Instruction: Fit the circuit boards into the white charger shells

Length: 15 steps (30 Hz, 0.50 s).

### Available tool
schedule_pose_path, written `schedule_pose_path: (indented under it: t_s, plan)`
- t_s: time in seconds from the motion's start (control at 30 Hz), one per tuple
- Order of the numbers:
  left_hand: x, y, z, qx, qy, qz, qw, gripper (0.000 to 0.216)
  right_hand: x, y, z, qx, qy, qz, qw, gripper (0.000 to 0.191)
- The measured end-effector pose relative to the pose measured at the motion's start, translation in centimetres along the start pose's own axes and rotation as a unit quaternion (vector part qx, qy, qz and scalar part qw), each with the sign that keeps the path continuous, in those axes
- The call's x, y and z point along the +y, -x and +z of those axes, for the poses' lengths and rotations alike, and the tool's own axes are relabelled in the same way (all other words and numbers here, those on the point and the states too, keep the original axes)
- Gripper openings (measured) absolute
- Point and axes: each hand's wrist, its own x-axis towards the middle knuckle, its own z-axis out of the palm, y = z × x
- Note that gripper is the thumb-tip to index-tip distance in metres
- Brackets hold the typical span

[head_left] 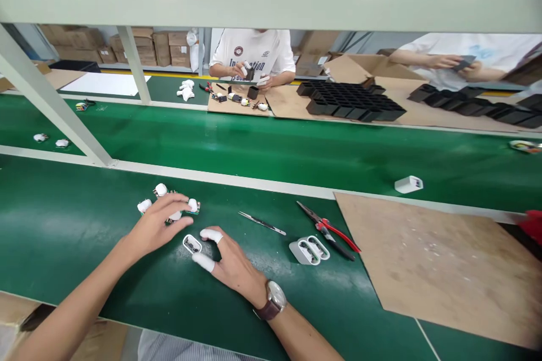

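Observation:
My left hand (157, 227) reaches over a small pile of white plug parts (169, 203) on the green bench mat (63, 225), its fingers curled around one of them. My right hand (231, 262), with white finger cots on thumb and forefinger, pinches a small white oval shell (192, 243) lying flat on the mat. A wristwatch (273, 300) sits on my right wrist.
Tweezers (262, 223), red-handled cutters (328, 229) and a white two-slot housing (309, 249) lie to the right. A cardboard sheet (436, 259) covers the right side. A white charger (409, 184) rests on the conveyor belt. Two people work across it beside black trays (351, 102).

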Motion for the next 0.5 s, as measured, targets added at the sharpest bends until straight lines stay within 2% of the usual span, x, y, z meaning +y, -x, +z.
schedule_pose_path:
  t_s: [0.03, 0.17, 0.2, 0.37, 0.5]
  plan:
    - [0.5, 0.9, 0.0, -0.003, 0.011, 0.004, 1.0, 0.025, -0.1, -0.1, -0.4, 0.014, -0.008, 0.011, 1.0, 0.029]
    - [1.6, 4.1, 1.2, -0.098, 0.011, 0.02, 0.995, 0.023, 0.0, -0.5, -1.2, 0.045, 0.009, 0.018, 0.999, 0.03]
    - [1.6, 4.5, 1.6, -0.105, 0.016, 0.017, 0.994, 0.024, 0.1, -0.5, -1.2, 0.045, 0.018, 0.016, 0.999, 0.03]
    - [1.5, 4.6, 2.6, -0.06, 0.07, -0.001, 0.996, 0.031, 0.8, -0.3, -1.0, 0.042, 0.05, 0.007, 0.998, 0.036]
    - [1.6, 4.2, 3.3, -0.064, 0.112, -0.014, 0.992, 0.03, 1.0, 0.0, -0.9, 0.034, 0.065, -0.001, 0.997, 0.04]
